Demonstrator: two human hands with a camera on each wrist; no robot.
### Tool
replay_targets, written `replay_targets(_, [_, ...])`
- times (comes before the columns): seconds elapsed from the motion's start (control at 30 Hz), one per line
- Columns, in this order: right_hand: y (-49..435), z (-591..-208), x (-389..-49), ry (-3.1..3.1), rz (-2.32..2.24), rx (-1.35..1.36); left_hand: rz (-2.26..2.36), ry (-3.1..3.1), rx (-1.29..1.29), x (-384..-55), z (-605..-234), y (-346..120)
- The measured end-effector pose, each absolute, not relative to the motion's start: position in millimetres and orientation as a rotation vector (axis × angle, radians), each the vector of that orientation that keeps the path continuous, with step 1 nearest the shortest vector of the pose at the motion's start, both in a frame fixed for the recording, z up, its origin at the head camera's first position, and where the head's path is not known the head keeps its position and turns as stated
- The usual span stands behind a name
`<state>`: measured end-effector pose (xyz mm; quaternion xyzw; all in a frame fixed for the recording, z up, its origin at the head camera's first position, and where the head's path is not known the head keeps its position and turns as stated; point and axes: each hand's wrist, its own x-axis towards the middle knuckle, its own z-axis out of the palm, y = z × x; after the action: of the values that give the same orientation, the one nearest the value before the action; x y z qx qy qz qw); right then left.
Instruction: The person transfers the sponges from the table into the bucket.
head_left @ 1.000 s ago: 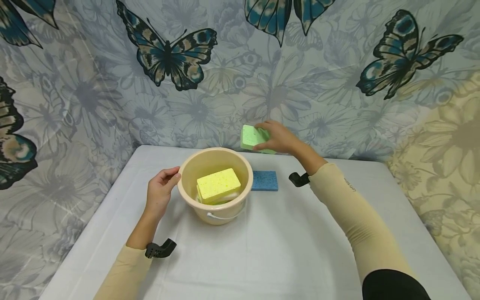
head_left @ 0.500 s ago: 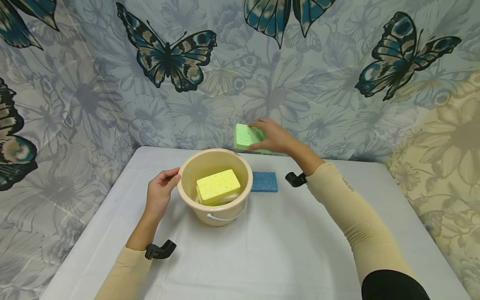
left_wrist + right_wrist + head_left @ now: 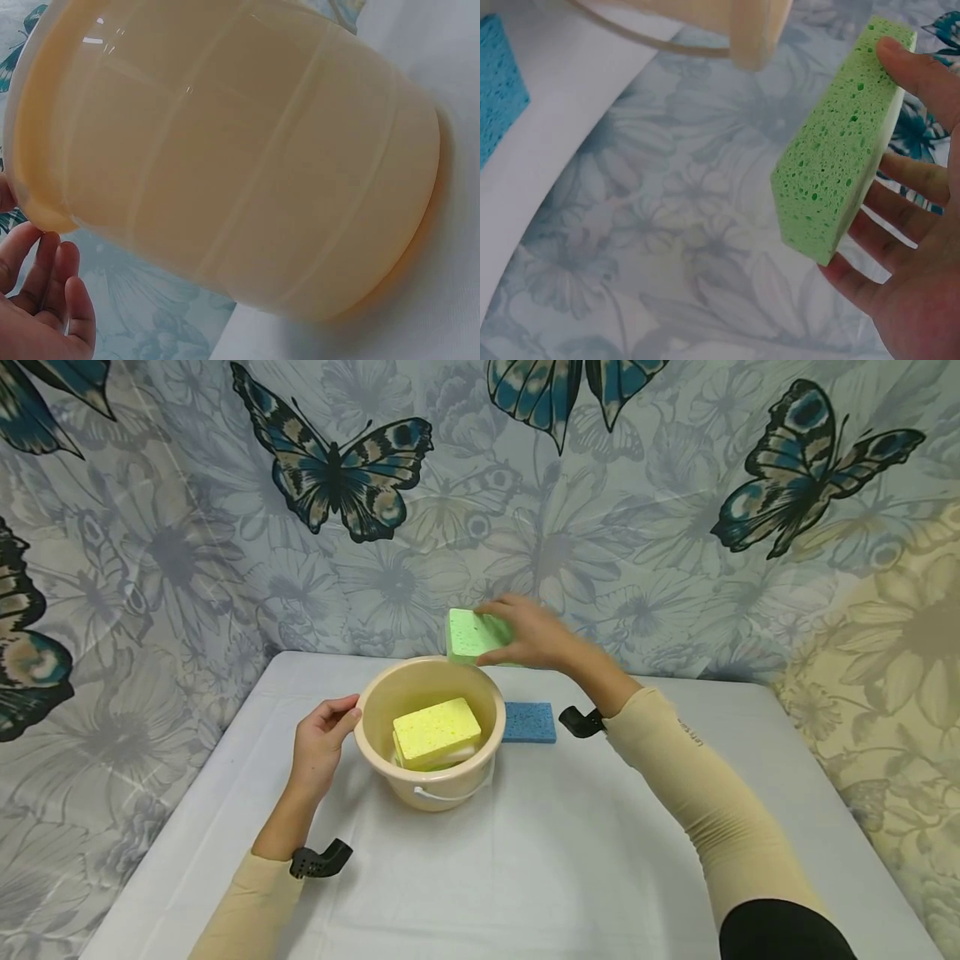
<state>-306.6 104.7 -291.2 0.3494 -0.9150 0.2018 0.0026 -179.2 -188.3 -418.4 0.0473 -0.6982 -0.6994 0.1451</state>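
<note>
A cream plastic bucket (image 3: 382, 756) with a white handle stands upright on the table. My left hand (image 3: 318, 743) pinches its rim on the left side; the left wrist view shows the fingertips (image 3: 46, 244) right at the rim and the bucket's ribbed wall. Inside the bucket lies a yellow sponge (image 3: 437, 732) on top of other sponges, mostly hidden under it. My right hand (image 3: 534, 633) grips a green sponge (image 3: 472, 635) between thumb and fingers, raised at the bucket's far right rim. In the right wrist view the green sponge (image 3: 840, 150) shows its porous face.
A blue sponge (image 3: 529, 723) lies flat on the white-covered table (image 3: 525, 860), just right of the bucket and partly behind it. A cloth backdrop (image 3: 540, 527) with butterflies and flowers hangs close behind the table's far edge.
My right hand has moved left with the green sponge, from behind the blue sponge to the bucket's far right rim. The left hand and bucket have stayed in place.
</note>
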Motion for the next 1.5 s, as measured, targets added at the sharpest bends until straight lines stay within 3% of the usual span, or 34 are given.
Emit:
replay_targets(1.13, [43.3, -319.4, -261.1, -2.972, 0.425, 1.614, -1.976, -2.126, 0.252, -173.9, -410.0, -188.6])
replay_targets(1.5, [45.0, -326.5, -258.7, -2.927, 0.459, 1.647, -1.994, -2.089, 0.251, -174.7, -411.9, -187.9])
